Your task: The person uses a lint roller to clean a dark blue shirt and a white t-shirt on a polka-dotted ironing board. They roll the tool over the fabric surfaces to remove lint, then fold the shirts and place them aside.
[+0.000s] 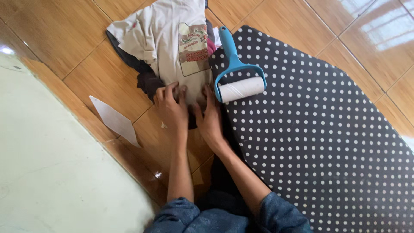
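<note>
- Wooden-look floor tiles (pixel 86 51) carry everything, so the person works low.
- Left hand (pixel 171 108) and right hand (pixel 210 113) lie open, fingers spread, flat on the beige garment (pixel 172 47), pinning its near edge.
- Just right of them, a blue lint roller (pixel 236 73) rests on the polka-dot board (pixel 319 142), within reach.

Blue lint roller (pixel 236 73) lying on a black polka-dot board (pixel 319 142), white paper scrap (pixel 114 120) on the wooden tile floor (pixel 64 39), pale mat (pixel 47 172) at the left
</note>
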